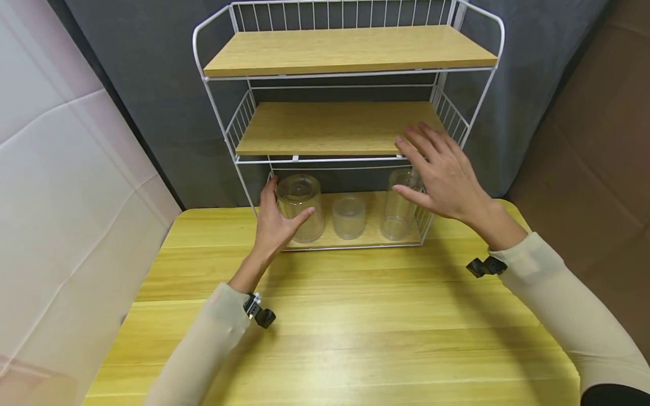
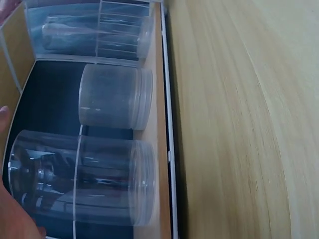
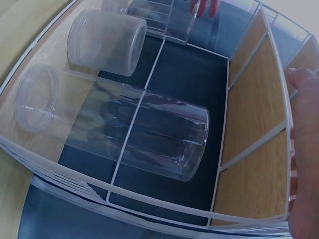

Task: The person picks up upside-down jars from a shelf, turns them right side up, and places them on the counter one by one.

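Framing the wide jar [image 1: 301, 194], left hand [image 1: 275, 221] is spread; right hand [image 1: 443, 173] is spread too, by the middle shelf [image 1: 332, 127].

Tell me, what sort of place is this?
Possibly a makeshift indoor workspace, though I can't be sure. A rack stands on a wooden table, holds three clear jars on its bottom level, and has a plain dark backdrop behind it.
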Demonstrator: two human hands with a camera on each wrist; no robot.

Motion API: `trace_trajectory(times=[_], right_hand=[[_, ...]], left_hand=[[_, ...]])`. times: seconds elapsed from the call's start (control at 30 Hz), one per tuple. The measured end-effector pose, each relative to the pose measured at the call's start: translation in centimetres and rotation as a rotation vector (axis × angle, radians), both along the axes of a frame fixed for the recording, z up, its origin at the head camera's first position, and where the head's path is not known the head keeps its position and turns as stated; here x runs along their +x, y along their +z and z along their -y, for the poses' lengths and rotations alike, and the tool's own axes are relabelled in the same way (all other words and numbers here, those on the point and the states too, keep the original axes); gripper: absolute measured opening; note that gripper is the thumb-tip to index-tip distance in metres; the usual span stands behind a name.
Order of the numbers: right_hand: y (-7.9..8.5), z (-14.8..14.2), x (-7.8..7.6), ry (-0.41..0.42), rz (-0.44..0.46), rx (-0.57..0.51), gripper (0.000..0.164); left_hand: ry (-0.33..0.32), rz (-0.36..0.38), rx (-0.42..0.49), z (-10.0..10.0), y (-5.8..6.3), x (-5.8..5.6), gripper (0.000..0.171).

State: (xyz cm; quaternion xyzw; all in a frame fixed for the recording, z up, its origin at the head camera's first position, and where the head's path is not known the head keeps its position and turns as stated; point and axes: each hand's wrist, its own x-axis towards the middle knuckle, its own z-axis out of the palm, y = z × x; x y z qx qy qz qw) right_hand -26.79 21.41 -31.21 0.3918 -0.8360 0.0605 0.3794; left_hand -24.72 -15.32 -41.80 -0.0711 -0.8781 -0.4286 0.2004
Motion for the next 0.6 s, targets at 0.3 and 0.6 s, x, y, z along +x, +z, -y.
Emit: trace_trajectory(times=[0.3, 0.6], right_hand=[[-0.6, -0.1, -0.3, -0.016, -0.039, 0.01, 0.088], [-1.0, 0.0, -0.5, -0.031, -0.047, 0.0, 0.087]], left_hand=[[0.047, 0.043, 0.091, -0.5, -0.7, -1.1, 0.11], [0.054, 0.034, 0.128, -0.6, -1.2, -2.0, 0.109]])
